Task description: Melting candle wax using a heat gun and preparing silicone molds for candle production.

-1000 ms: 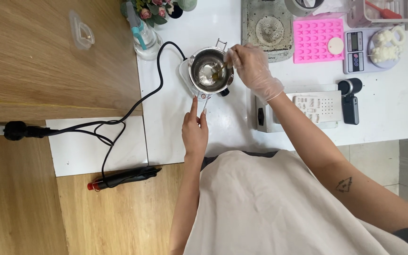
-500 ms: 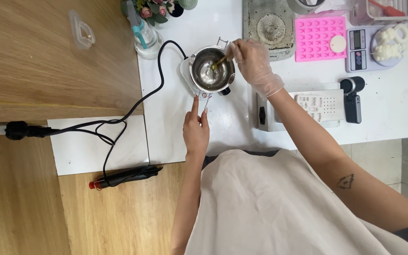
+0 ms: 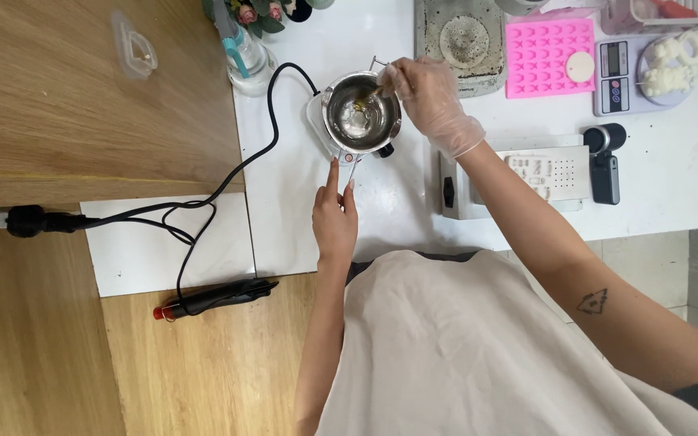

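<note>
Gloved right hand (image 3: 432,101) gripped thin stir stick (image 3: 367,94), dipped at 2 o'clock inside round steel melting pot (image 3: 359,123); bare left hand (image 3: 334,220) pinched pot's handle (image 3: 349,167) at 6 o'clock, steadying.

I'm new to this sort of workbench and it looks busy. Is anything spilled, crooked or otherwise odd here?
No spill shows. One oddity: only the right hand, stirring in the metal pot, wears a glove; the left hand on the pot's handle is bare. The black cord also loops loosely off the white table onto the wood.
</note>
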